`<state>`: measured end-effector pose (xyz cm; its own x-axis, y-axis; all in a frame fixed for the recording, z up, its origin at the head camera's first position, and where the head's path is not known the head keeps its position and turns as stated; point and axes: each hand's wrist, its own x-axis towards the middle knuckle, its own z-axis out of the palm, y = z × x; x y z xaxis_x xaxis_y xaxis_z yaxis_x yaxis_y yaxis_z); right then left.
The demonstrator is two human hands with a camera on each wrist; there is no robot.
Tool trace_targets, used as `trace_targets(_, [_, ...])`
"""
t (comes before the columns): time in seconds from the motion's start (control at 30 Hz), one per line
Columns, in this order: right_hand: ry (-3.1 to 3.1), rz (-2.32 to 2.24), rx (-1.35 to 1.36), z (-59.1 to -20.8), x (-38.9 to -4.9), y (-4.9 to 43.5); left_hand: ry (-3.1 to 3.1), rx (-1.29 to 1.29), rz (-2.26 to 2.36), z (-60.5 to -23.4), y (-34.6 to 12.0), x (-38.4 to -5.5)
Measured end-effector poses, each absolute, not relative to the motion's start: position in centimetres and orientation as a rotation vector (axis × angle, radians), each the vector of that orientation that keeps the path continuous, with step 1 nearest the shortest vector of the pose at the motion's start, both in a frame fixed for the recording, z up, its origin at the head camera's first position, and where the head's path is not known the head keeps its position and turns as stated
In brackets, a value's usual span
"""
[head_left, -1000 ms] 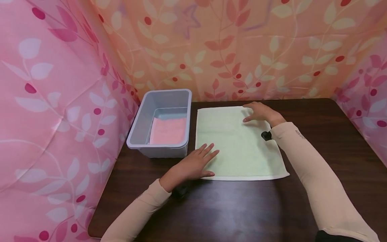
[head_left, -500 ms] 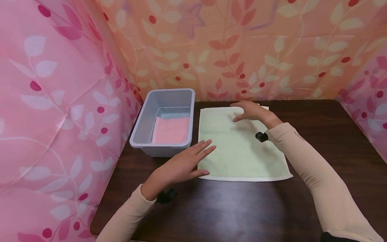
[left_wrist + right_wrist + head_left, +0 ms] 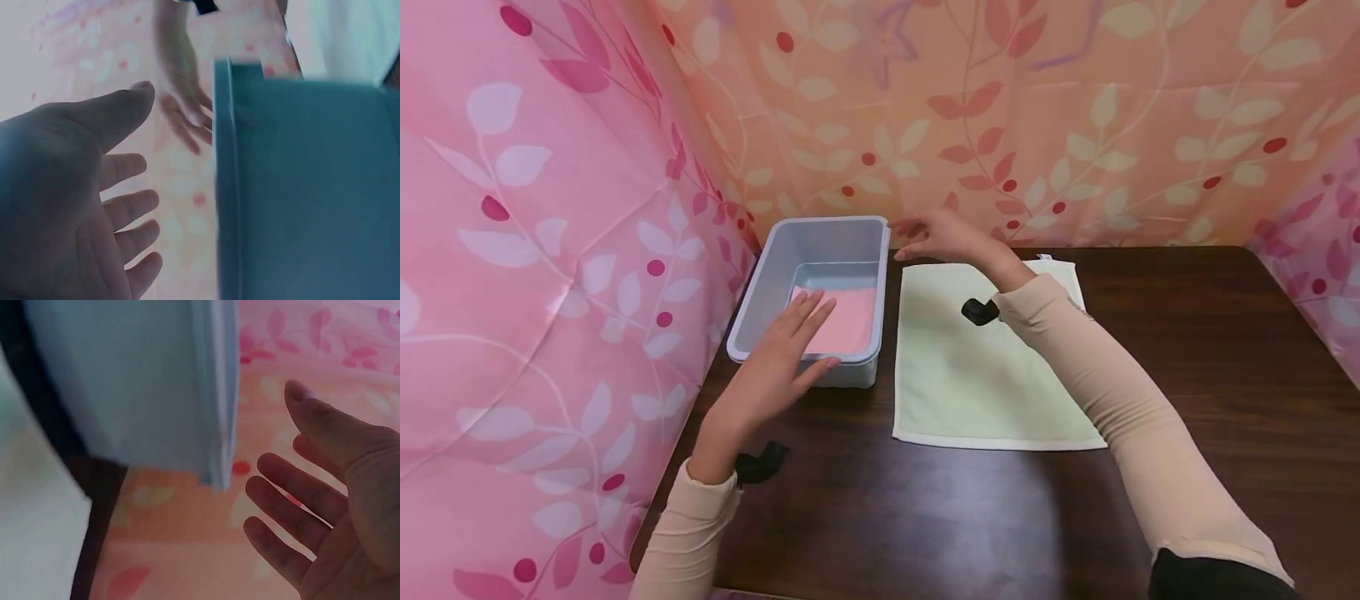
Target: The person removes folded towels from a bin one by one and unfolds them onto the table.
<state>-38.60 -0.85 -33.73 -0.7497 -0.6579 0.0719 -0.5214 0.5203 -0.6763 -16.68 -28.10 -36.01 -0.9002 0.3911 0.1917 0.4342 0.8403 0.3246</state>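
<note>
Head view: your left hand (image 3: 767, 367) and right hand (image 3: 936, 236) stand wide; plastic bin (image 3: 842, 242) between them; green towel (image 3: 992, 392) nearer you than the right.

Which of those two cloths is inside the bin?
The pink cloth: it lies inside the grey-blue bin, while the pale green cloth lies spread on the table beside it.

No words, numbers or brand names can be read. A small white tag (image 3: 1045, 257) can be seen at the far edge of the pale green cloth (image 3: 977, 383), at one o'clock from the cloth's middle. It is too tiny for any writing to be made out.
</note>
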Motion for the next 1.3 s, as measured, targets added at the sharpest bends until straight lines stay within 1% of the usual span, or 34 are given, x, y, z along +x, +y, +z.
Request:
trace_targets(0.27, [2.468,-1.087,-1.151,-30.9,-39.3,-7.4,-2.921,-0.360,-0.516,-36.9,-32.6,-16.9])
trace_targets(0.37, [2.422,-1.134,-1.143,-30.3,-39.8,-9.4,-2.956,-0.255,-0.525,-36.9,-34.0,-16.9])
trace_targets(0.5, [2.376,-1.231,-1.067,-30.4,-40.6,-11.6,-3.014,-0.143,-0.559,-36.9,-35.1,-16.8])
trace_targets(0.6, [2.321,-1.372,-0.975,-31.2,-40.9,-12.9,-3.049,-0.083,-0.586,-37.0,-35.5,-16.6])
trace_targets(0.73, [2.250,-1.535,-0.850,-32.6,-40.4,-14.2,-3.078,-0.020,-0.608,-37.4,-35.6,-16.3])
trace_targets(0.97, [2.130,-1.695,-0.754,-35.6,-39.3,-16.2,-3.105,0.025,-0.612,-37.5,-35.3,-15.9])
trace_targets(1.17, [2.190,-1.636,-0.644,-38.0,-38.8,-16.3,-3.127,0.032,-0.607,-37.7,-34.5,-15.8])
trace_targets(1.3, [2.247,-1.534,-0.594,-38.9,-38.6,-16.1,-3.118,0.036,-0.631,-37.8,-34.1,-15.6])
